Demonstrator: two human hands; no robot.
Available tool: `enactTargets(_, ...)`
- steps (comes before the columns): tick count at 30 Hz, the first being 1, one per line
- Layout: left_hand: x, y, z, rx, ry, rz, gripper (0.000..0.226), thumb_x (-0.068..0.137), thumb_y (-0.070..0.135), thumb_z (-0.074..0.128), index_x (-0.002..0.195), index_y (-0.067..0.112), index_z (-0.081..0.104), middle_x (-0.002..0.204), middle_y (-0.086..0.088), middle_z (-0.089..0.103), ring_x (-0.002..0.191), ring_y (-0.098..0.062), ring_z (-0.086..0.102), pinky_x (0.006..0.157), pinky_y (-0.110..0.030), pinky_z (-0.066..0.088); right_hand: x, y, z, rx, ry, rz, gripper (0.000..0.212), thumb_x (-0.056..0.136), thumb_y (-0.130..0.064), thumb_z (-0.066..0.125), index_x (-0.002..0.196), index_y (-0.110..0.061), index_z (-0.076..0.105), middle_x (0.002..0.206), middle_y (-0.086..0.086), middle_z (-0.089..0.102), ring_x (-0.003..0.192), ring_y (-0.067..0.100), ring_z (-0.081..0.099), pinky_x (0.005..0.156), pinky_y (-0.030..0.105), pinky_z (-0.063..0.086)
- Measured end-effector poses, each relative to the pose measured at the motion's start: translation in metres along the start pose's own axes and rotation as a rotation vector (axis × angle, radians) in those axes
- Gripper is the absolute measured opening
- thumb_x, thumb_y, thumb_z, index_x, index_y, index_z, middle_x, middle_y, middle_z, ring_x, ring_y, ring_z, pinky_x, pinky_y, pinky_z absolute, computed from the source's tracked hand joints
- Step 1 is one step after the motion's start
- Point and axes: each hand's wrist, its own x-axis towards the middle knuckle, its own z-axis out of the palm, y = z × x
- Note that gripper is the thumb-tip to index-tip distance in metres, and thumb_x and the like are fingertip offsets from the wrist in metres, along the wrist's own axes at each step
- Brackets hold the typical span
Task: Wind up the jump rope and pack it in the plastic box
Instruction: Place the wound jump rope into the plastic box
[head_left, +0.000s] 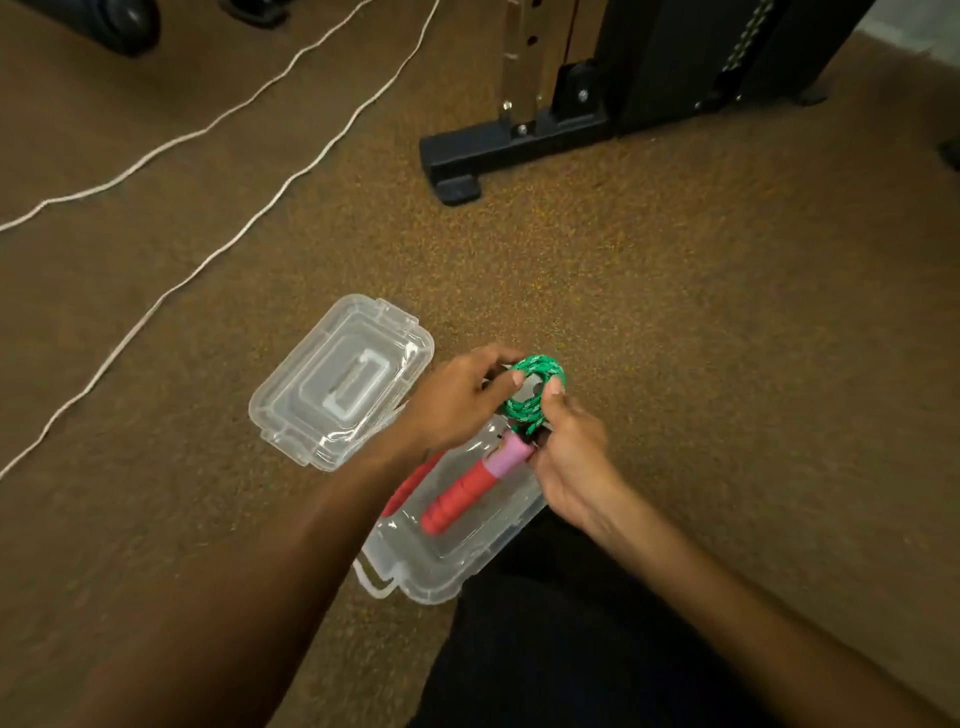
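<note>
The green jump rope (530, 400) is wound into a small coil, held above the far end of the clear plastic box (457, 561) on the brown floor. My left hand (457, 400) pinches the coil's left side. Gripping the coil's right side and lower end is my right hand (571, 457). One red handle with a pink end (462, 493) lies slanted inside the box. A second red handle (410, 486) shows partly under my left wrist. The box's clear lid (337, 384) lies off to the left, beside the box.
A black gym machine base (498, 150) stands at the back, right of centre. Two white cords (249, 228) run diagonally across the floor at left. A dark trouser leg (571, 639) is at the bottom, next to the box.
</note>
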Motion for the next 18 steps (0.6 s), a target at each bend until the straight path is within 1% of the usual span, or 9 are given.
enactTargets(1,0.001,-0.007,0.003,0.018,-0.012,-0.003,0.041,0.092,0.045,0.050,0.122,0.019,0.063,0.105,-0.004,0.074,0.094,-0.022,0.071,0.082,-0.046,0.057,0.004,0.006,-0.002,-0.001,0.007,0.016,0.031,0.105,-0.028,0.043,0.123,-0.007,0.057,0.121,0.018,0.067,0.105,0.026,0.066,0.092,0.042,0.054)
enactTargets(3,0.004,-0.016,0.009,0.027,-0.033,-0.003,0.040,0.092,0.040,0.049,0.121,0.017,0.064,0.104,-0.005,0.073,0.092,-0.022,0.070,0.082,-0.046,0.056,0.011,0.015,-0.006,0.009,0.021,0.035,0.036,0.104,-0.029,0.043,0.130,-0.006,0.055,0.124,0.018,0.067,0.109,0.027,0.067,0.089,0.040,0.055)
enactTargets(6,0.007,-0.025,0.015,0.009,-0.064,-0.018,0.038,0.092,0.037,0.049,0.120,0.016,0.065,0.104,-0.006,0.073,0.092,-0.022,0.070,0.083,-0.045,0.056,0.019,0.024,-0.010,0.008,0.063,0.073,0.038,0.104,-0.030,0.043,0.132,-0.005,0.053,0.124,0.019,0.067,0.111,0.030,0.067,0.097,0.046,0.053)
enactTargets(7,0.008,-0.029,0.016,0.019,-0.078,-0.021,0.038,0.092,0.037,0.049,0.120,0.016,0.065,0.105,-0.006,0.073,0.093,-0.022,0.070,0.084,-0.045,0.055,0.021,0.027,-0.011,0.014,0.074,0.081,0.039,0.105,-0.030,0.042,0.132,-0.004,0.052,0.124,0.019,0.067,0.109,0.030,0.067,0.096,0.047,0.054)
enactTargets(10,0.012,-0.042,0.019,0.098,-0.136,-0.017,0.036,0.094,0.033,0.048,0.122,0.015,0.064,0.110,-0.005,0.072,0.098,-0.024,0.067,0.088,-0.046,0.052,0.025,0.036,-0.010,-0.025,0.115,0.123,0.039,0.106,-0.028,0.040,0.133,-0.002,0.052,0.111,0.016,0.069,0.094,0.026,0.069,0.082,0.040,0.060)
enactTargets(12,0.014,-0.049,0.021,0.160,-0.160,-0.008,0.040,0.093,0.035,0.044,0.123,0.015,0.063,0.115,-0.004,0.071,0.103,-0.025,0.066,0.091,-0.045,0.050,0.030,0.043,-0.007,-0.053,0.156,0.174,0.039,0.106,-0.028,0.041,0.133,-0.003,0.052,0.108,0.017,0.068,0.096,0.028,0.068,0.087,0.045,0.058)
enactTargets(14,0.018,-0.060,0.025,0.205,-0.163,-0.015,0.041,0.093,0.039,0.040,0.124,0.022,0.061,0.118,-0.002,0.071,0.106,-0.026,0.065,0.092,-0.045,0.050,0.037,0.045,-0.002,-0.085,0.200,0.235,0.037,0.106,-0.031,0.040,0.131,-0.006,0.054,0.112,0.019,0.067,0.102,0.033,0.067,0.092,0.053,0.054)
enactTargets(16,0.023,-0.070,0.030,0.291,-0.167,-0.042,0.038,0.094,0.042,0.038,0.124,0.029,0.057,0.116,-0.003,0.072,0.105,-0.030,0.066,0.089,-0.045,0.051,0.042,0.044,0.002,-0.062,0.235,0.298,0.030,0.107,-0.030,0.038,0.123,-0.011,0.056,0.106,0.017,0.067,0.093,0.032,0.068,0.084,0.054,0.055)
enactTargets(18,0.027,-0.078,0.038,0.385,-0.192,-0.071,0.034,0.099,0.036,0.040,0.128,0.026,0.056,0.117,-0.008,0.071,0.106,-0.033,0.065,0.089,-0.043,0.050,0.050,0.045,0.007,-0.013,0.296,0.366,0.022,0.107,-0.028,0.037,0.112,-0.016,0.055,0.097,0.015,0.065,0.088,0.032,0.067,0.081,0.055,0.056)
